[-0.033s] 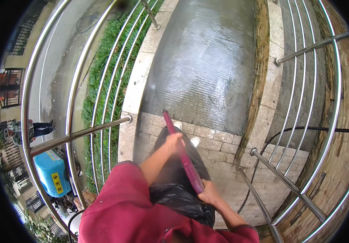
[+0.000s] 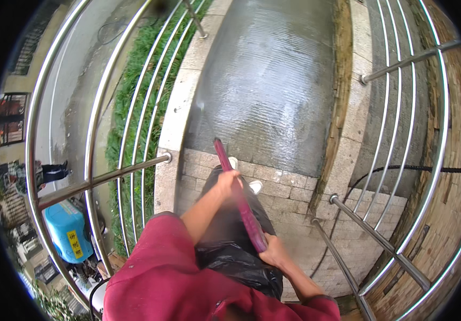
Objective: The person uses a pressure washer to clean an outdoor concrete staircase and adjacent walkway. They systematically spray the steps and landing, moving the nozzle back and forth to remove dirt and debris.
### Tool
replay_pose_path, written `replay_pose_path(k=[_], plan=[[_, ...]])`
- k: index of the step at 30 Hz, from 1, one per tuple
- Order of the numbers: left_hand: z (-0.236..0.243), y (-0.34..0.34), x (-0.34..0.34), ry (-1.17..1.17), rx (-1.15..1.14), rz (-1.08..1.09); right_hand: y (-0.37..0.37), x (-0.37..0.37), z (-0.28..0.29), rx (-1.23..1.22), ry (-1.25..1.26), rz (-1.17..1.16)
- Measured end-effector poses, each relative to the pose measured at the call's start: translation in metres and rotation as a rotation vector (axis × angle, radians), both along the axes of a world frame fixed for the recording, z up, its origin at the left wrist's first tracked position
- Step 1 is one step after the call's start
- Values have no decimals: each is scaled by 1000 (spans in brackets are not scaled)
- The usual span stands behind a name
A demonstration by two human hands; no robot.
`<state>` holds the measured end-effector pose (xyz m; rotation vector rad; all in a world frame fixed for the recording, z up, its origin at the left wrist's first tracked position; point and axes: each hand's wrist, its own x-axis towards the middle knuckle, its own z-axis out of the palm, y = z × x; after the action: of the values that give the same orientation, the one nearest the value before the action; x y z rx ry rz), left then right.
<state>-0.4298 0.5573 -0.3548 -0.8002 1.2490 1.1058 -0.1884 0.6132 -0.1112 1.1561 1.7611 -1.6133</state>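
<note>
Both of my hands are closed round a long maroon spray lance (image 2: 247,216) that slants across my legs. My left hand (image 2: 228,183) grips it toward the front, and my right hand (image 2: 274,251) holds its rear end by my right thigh. From the lance's tip, a faint jet of water reaches toward the left edge of the wet ribbed ramp (image 2: 273,91). My feet, in white shoes (image 2: 255,186), stand on pale paving blocks (image 2: 284,190) at the near end of the ramp.
Steel railings (image 2: 129,172) flank the ramp along stone curbs (image 2: 177,117). A black hose (image 2: 402,169) passes through the right railing and along the paving. Beyond the left railing are grass (image 2: 137,91), a blue vehicle (image 2: 65,230) and a person (image 2: 35,174) on the road.
The lance's tip has shifted slightly up and left, and the thin water jet shows more clearly. Both hands keep their hold.
</note>
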Motion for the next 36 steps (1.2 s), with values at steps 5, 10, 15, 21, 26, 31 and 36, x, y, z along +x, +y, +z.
replay_pose_path(k=[5,10,15,21,26,31,36], plan=[[17,86,-16,86,170,-117,1,-2,-5,128,61,-177],[39,122,40,-100,247,-308,-7,23,31,142,-80,-347],[42,131,61,-153,80,-416,-19,5,48,69,-276,-409],[23,177,-20,-34,208,-507,2,-64,11,178,-94,-532],[42,223,-59,34,308,-530,4,-107,-12,248,-23,-643],[78,203,-50,17,345,-536,-20,-110,26,254,-63,-666],[91,158,-40,-198,203,-491,-28,-104,70,132,-209,-657]])
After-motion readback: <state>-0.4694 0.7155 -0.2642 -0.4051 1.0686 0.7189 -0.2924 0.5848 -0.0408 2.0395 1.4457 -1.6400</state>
